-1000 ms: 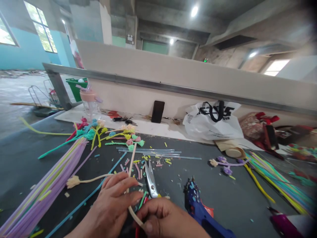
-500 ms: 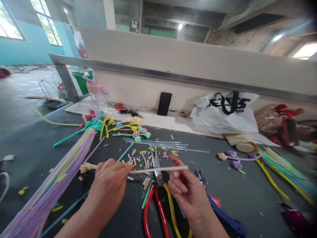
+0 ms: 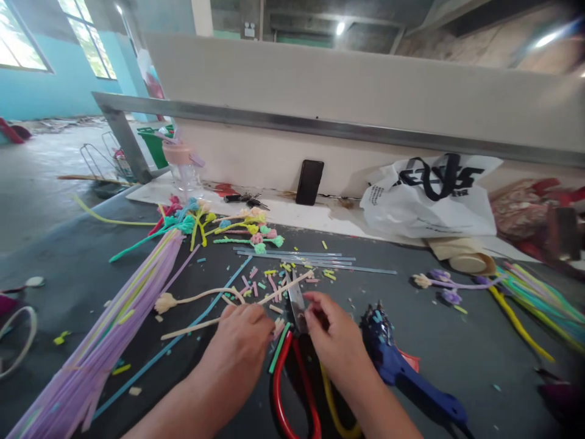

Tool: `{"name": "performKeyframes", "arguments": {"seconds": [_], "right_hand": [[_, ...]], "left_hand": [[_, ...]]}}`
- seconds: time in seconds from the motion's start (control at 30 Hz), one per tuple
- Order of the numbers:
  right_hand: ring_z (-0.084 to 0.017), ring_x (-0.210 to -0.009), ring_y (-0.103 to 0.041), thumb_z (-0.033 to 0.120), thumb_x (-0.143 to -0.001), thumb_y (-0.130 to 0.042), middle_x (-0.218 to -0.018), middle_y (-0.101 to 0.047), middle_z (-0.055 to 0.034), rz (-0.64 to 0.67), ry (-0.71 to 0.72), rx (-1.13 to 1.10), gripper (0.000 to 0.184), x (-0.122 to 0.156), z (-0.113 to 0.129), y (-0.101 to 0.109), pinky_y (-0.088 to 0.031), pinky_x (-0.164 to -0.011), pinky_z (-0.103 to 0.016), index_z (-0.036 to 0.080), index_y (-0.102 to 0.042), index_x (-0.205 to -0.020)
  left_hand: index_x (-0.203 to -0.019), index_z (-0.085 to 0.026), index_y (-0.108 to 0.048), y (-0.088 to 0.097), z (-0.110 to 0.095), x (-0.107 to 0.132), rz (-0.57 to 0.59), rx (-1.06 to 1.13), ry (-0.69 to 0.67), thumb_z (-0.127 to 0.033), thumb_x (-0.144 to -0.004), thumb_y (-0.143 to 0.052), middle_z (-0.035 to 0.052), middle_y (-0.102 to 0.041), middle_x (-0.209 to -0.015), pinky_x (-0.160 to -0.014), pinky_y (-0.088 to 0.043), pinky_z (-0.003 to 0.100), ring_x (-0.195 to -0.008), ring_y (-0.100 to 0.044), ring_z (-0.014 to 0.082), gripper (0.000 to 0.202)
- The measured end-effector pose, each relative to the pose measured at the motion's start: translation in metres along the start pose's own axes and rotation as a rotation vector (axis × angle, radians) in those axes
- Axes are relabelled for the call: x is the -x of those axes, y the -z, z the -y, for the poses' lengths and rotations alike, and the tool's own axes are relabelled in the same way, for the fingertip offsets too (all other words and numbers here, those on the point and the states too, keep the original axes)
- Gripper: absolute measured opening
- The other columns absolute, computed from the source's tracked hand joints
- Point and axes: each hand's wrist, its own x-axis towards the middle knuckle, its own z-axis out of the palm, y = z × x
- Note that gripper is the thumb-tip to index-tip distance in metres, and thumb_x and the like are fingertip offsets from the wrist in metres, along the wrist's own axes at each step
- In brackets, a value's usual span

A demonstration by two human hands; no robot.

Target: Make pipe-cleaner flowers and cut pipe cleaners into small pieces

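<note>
My left hand [image 3: 247,344] is closed on a cream fuzzy craft stem [image 3: 286,288], pinched low over the table. One straight length points up and right across the scissor blades; another end sticks out to the left. A looped cream stem with a fluffy flower head [image 3: 165,302] also runs to this hand. My right hand [image 3: 336,335] is beside the scissors [image 3: 297,305], its fingers curled with a gap between thumb and forefinger, and nothing visible in them. Below the hands lie red handles [image 3: 283,390] and a yellow handle [image 3: 336,414]. Short cut stem pieces [image 3: 274,283] are scattered around.
A lilac stem bundle [image 3: 109,323] lies at left, fuzzy flowers [image 3: 256,235] behind. Clear sticks [image 3: 315,259] lie beyond the hands. A blue-handled glue gun [image 3: 402,366] is at right. A phone [image 3: 309,182], white bag [image 3: 429,201] and cup [image 3: 180,164] stand at the back.
The cream stem, held level between both hands before, now angles up from my left hand. My right hand has let go of its end and curled in beside the scissors.
</note>
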Motion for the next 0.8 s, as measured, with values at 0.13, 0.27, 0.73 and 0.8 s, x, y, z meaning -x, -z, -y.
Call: {"name": "performKeyframes", "arguments": {"seconds": [0.13,0.27,0.73,0.8], "right_hand": [[-0.022,-0.09,-0.053,0.015,-0.075,-0.046,-0.096,-0.058,-0.0075,0.094,0.146,0.298,0.027,0.002,-0.003,-0.004,-0.04,-0.08,-0.035,0.019,-0.058,-0.099],[-0.023,-0.093,-0.054,0.018,-0.077,-0.047,-0.102,-0.056,-0.0086,0.135,0.113,0.387,0.031,0.004,0.0,-0.003,-0.04,-0.084,-0.037,0.02,-0.055,-0.107],[-0.022,-0.088,-0.057,0.028,-0.08,-0.042,-0.094,-0.059,-0.0102,0.141,0.153,0.438,0.031,-0.007,-0.01,-0.002,-0.045,-0.079,-0.034,0.015,-0.054,-0.106],[-0.024,-0.088,-0.057,0.028,-0.079,-0.042,-0.092,-0.06,-0.0121,0.089,0.186,0.493,0.032,-0.005,-0.01,0.002,-0.044,-0.079,-0.035,0.013,-0.056,-0.103]], "left_hand": [[-0.084,-0.022,-0.059,-0.009,-0.006,0.0,0.04,-0.002,-0.041,-0.024,-0.09,-0.034,0.002,-0.058,-0.085,-0.076,-0.032,0.035,-0.083,-0.05,0.0178,0.026],[-0.08,-0.021,-0.058,-0.006,-0.005,0.0,0.068,0.005,-0.076,-0.024,-0.091,-0.029,0.0022,-0.057,-0.082,-0.076,-0.032,0.035,-0.082,-0.05,0.0175,0.031],[-0.091,-0.019,-0.052,-0.008,-0.028,0.014,0.073,-0.116,-0.161,-0.034,-0.08,-0.05,0.0058,-0.056,-0.09,-0.073,-0.04,0.041,-0.083,-0.051,0.0234,0.019],[-0.089,-0.018,-0.052,-0.007,-0.027,0.014,0.064,-0.131,-0.172,-0.03,-0.082,-0.044,0.0064,-0.055,-0.088,-0.071,-0.041,0.041,-0.081,-0.052,0.0229,0.016]]}}
